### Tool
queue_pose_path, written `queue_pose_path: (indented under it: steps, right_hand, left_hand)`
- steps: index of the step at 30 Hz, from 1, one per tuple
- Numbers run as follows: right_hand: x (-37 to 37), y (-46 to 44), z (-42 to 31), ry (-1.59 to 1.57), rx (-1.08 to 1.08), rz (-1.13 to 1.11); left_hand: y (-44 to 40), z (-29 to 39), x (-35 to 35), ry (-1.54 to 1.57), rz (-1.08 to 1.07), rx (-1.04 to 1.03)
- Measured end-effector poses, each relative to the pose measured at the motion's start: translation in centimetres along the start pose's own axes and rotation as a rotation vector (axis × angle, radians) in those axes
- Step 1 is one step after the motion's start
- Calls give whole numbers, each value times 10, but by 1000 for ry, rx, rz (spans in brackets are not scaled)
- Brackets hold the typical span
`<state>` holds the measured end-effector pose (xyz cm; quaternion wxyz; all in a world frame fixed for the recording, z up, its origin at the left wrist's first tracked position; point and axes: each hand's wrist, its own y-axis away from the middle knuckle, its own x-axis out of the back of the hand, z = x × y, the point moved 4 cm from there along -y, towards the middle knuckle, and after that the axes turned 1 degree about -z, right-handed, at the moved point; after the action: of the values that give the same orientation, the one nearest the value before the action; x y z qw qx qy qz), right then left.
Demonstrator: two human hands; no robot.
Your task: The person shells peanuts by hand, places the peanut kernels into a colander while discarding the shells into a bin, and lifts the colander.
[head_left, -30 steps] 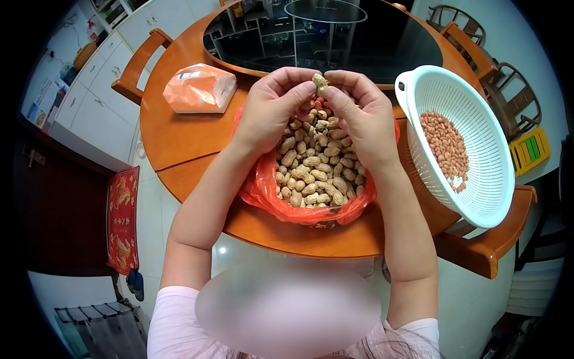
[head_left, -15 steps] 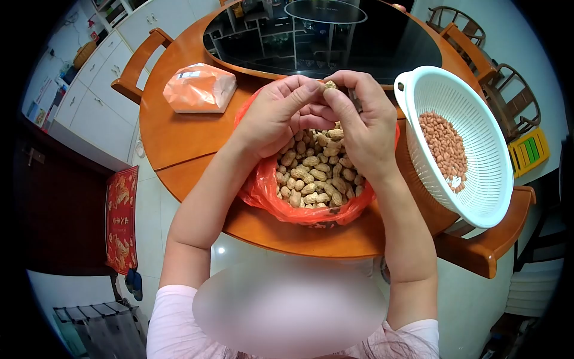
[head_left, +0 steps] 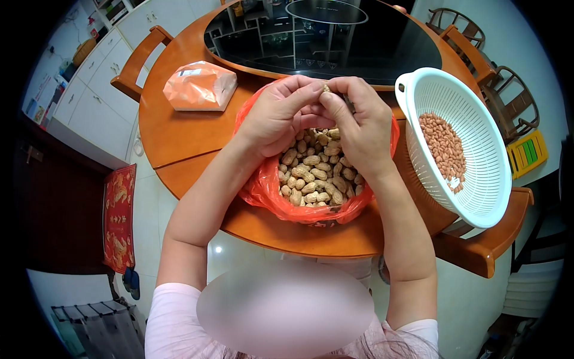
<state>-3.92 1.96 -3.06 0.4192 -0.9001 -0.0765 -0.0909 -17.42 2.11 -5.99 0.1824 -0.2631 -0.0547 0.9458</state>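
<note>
Peanuts in their shells [head_left: 312,170] fill a red plastic bag [head_left: 263,190] on the wooden counter [head_left: 179,137]. Above them, the right hand's [head_left: 366,122] grip pinches a peanut [head_left: 326,89], mostly hidden. The left hand [head_left: 274,116] meets it at the fingertips; whether that grip holds anything, I cannot tell. To the right, a white colander [head_left: 491,161] holds reddish kernels [head_left: 442,146].

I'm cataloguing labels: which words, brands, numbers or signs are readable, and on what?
Red-and-gold rectangular doormat: likely "出入平安".
Orange-and-white plastic packet: label too small.
Red plastic bag: print unreadable.
Round black glass turntable: lettering too small.
Nothing else legible.
</note>
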Motion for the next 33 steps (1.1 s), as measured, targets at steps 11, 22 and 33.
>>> queue_pose_path:
  steps: [11, 22, 33]
  right_hand:
    - [-10, 5, 22, -525, -391, 28]
    - [-6, 4, 38, -724, -529, 66]
    - [0, 3, 40, -896, -694, 225]
  left_hand:
    - [-1, -4, -4, -23, 102, 26]
    - [-3, -4, -1, 123, 109, -1]
    - [-2, 12, -3, 174, 46, -112]
